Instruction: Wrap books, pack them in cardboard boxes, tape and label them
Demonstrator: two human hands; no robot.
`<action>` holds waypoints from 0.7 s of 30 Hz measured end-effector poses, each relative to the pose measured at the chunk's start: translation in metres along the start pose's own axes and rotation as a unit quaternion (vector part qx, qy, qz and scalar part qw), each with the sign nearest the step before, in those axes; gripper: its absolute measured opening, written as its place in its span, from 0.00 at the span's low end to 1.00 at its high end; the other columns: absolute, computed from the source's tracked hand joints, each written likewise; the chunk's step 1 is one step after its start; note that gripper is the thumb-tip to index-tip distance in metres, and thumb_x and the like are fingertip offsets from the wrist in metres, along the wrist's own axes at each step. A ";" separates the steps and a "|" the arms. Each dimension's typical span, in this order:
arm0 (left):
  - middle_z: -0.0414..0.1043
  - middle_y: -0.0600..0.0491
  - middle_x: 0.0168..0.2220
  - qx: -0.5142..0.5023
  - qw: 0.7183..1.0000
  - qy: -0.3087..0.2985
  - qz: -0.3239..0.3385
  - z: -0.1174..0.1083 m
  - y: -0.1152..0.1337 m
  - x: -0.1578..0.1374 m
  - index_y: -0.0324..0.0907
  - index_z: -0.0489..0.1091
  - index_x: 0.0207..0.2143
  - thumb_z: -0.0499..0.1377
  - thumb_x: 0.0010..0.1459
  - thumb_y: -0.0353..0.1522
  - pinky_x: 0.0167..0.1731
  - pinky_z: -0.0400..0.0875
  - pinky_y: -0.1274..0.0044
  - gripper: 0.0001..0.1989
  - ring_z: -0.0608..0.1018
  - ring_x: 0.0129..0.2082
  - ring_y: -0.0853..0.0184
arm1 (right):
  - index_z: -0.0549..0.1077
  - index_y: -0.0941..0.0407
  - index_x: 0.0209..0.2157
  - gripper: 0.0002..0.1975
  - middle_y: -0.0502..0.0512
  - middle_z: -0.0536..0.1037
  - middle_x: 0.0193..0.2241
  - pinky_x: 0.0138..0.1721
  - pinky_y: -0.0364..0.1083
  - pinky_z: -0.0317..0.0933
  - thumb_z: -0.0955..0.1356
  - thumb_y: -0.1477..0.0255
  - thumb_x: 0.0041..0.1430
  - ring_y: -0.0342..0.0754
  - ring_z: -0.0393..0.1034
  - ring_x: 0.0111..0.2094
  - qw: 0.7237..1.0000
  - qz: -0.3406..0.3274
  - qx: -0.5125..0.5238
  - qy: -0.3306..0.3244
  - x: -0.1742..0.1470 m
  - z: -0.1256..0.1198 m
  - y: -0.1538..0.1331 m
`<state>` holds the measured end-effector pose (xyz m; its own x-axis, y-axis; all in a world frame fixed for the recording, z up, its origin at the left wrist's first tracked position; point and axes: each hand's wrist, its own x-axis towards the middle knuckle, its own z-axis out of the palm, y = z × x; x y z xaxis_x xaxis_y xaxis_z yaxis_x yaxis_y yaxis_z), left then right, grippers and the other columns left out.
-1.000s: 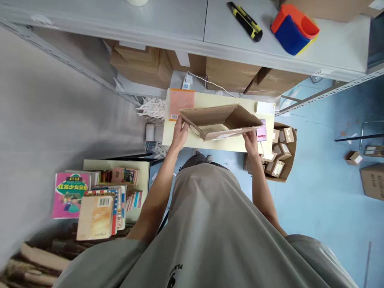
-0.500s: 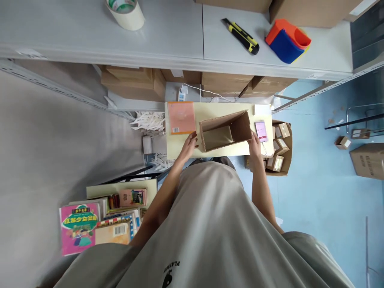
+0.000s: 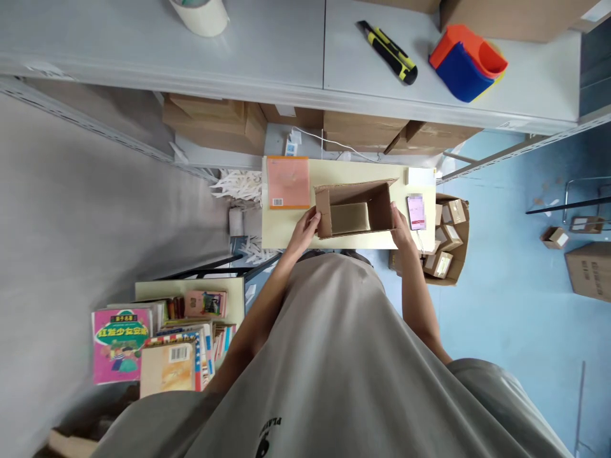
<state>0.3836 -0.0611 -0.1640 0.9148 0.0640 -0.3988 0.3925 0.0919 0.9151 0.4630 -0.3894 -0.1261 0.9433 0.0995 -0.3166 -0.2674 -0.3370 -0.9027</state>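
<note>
A small cardboard box [image 3: 353,192] is held between my two hands over the cream table [image 3: 286,236], its open top facing up. A flat yellowish area shows inside; whether it is the box's bottom or the table seen through it, I cannot tell. My left hand [image 3: 304,230] grips the left end, thumb against the wall and other fingers partly hidden. At the right end my right hand [image 3: 401,227] holds the wall near the corner. An orange-edged pink book [image 3: 287,182] lies left of the box, and a phone [image 3: 416,212] with a lit screen lies on the right.
Above the table runs a grey shelf [image 3: 267,57] bearing a tape roll [image 3: 203,16], a utility knife [image 3: 389,54] and a red-and-blue plastic holder [image 3: 468,63]. Stacked books [image 3: 167,369] stand at lower left. A carton of small parcels [image 3: 461,254] sits to the right.
My left hand has closed onto the box's left end, where before it was spread beside it. The box has levelled and shifted slightly left, with my right hand still on it.
</note>
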 end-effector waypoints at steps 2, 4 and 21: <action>0.76 0.38 0.75 0.015 0.999 0.009 0.032 0.005 0.008 0.003 0.44 0.74 0.72 0.63 0.70 0.66 0.70 0.81 0.57 0.45 0.80 0.74 0.44 | 0.85 0.52 0.60 0.47 0.63 0.90 0.56 0.67 0.65 0.80 0.64 0.26 0.70 0.66 0.82 0.62 1.000 0.012 0.021 -0.007 -0.002 -0.004 -0.010; 0.80 0.37 0.72 0.030 0.998 0.026 0.056 0.009 0.014 0.009 0.43 0.77 0.69 0.64 0.68 0.66 0.71 0.80 0.58 0.44 0.82 0.71 0.45 | 0.83 0.51 0.64 0.46 0.61 0.88 0.60 0.68 0.62 0.78 0.65 0.26 0.70 0.65 0.81 0.65 1.000 0.017 0.024 -0.004 0.001 -0.008 -0.018; 0.85 0.37 0.63 0.091 0.988 0.121 0.026 0.049 0.022 0.068 0.39 0.81 0.59 0.68 0.64 0.59 0.69 0.80 0.58 0.37 0.85 0.66 0.43 | 0.81 0.56 0.65 0.58 0.76 0.87 0.61 0.60 0.66 0.82 0.72 0.22 0.55 0.72 0.85 0.62 0.999 0.040 -0.026 0.013 0.066 -0.036 0.008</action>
<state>0.4588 -0.1036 -0.1677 0.8934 0.3008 -0.3335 0.3763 -0.0957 0.9215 0.5305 -0.4194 -0.1438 0.9246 0.0462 -0.3782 -0.3316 -0.3913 -0.8584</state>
